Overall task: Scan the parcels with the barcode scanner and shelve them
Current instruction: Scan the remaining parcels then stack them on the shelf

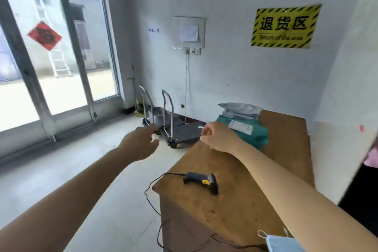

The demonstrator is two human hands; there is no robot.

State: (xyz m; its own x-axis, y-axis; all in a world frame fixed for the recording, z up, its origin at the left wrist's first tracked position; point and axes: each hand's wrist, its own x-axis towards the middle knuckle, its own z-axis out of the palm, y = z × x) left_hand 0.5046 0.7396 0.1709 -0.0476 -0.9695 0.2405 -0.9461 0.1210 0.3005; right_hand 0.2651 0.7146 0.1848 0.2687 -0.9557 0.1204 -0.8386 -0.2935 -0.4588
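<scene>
The bench point(286, 149) carries the green parcel point(255, 136) and grey parcel point(241, 109) at its far left corner. My left hand point(141, 143) hangs off the left edge, fingers spread, empty. My right hand point(219, 139), fingers curled on nothing, hovers beside the green parcel. The scanner point(202, 181) lies by the near left corner

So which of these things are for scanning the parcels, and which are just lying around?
For the job:
barcode scanner
green parcel
grey parcels

Just lying about:
hand trolleys on the floor
blue face mask
yellow wall sign
ladder outside
</scene>
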